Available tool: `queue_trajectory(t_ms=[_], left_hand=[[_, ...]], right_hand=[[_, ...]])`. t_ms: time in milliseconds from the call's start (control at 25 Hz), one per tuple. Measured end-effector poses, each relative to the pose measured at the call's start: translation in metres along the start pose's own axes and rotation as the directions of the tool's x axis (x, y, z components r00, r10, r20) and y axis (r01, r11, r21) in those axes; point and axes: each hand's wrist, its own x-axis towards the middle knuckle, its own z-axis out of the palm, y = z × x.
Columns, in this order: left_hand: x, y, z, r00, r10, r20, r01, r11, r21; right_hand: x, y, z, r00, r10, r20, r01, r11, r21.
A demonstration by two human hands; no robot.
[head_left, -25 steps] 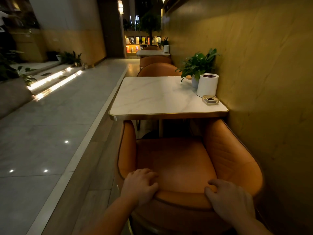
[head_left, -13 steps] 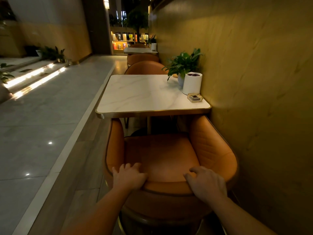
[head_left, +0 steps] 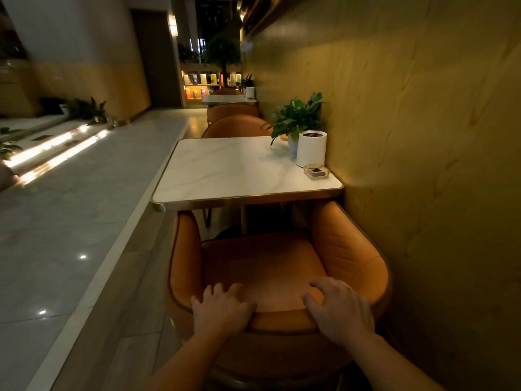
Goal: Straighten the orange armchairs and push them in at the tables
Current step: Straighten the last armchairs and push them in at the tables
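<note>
An orange armchair (head_left: 262, 266) stands right in front of me, facing a white marble table (head_left: 225, 167). Its armrest tips sit under the table's gold front edge and its right side is close to the wall. My left hand (head_left: 222, 307) lies flat over the top rim of the backrest, left of centre, with its fingers spread. At the rim's right part, my right hand (head_left: 339, 309) rests with loosely curled, parted fingers that grip nothing. Beyond the table are two more orange armchairs (head_left: 235, 125), back to back, and a second table (head_left: 225, 99).
A potted plant (head_left: 296, 119), a white cylinder (head_left: 311, 149) and a small glass ashtray (head_left: 316, 172) stand at the table's right end against the yellow wall (head_left: 423, 136). To the left, a raised wood-strip floor edge drops to a wide tiled walkway (head_left: 70, 221) with lit steps.
Both hands have loosened from a curled grip on the backrest rim to spread fingers. The chair has moved forward and looks a little further in at the table.
</note>
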Motion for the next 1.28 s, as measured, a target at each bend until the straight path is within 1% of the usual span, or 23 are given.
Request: queue_trajectory(t_ms=[280, 600, 880, 1160, 1280], left_hand=[[0.004, 0.003, -0.002, 0.999, -0.038, 0.016, 0.038, 0.999, 0.001], [0.01, -0.001, 0.004, 0.998, -0.062, -0.009, 0.062, 0.998, -0.021], [0.009, -0.002, 0.004, 0.998, -0.061, -0.009, 0.061, 0.998, -0.023], [0.008, -0.007, 0.01, 0.999, -0.017, -0.051, 0.016, 0.999, -0.027], [0.004, -0.011, 0.007, 0.995, 0.013, -0.096, -0.024, 0.994, -0.107]], right_hand=[[0.009, -0.002, 0.0, 0.996, 0.027, 0.082, -0.024, 0.999, -0.028], [0.01, 0.0, 0.006, 0.998, 0.036, 0.043, -0.034, 0.999, -0.026], [0.012, -0.001, 0.007, 0.994, 0.045, 0.103, -0.039, 0.997, -0.062], [0.013, 0.001, 0.011, 0.988, 0.07, 0.137, -0.058, 0.994, -0.088], [0.013, 0.001, 0.007, 0.984, 0.065, 0.169, -0.051, 0.995, -0.087]])
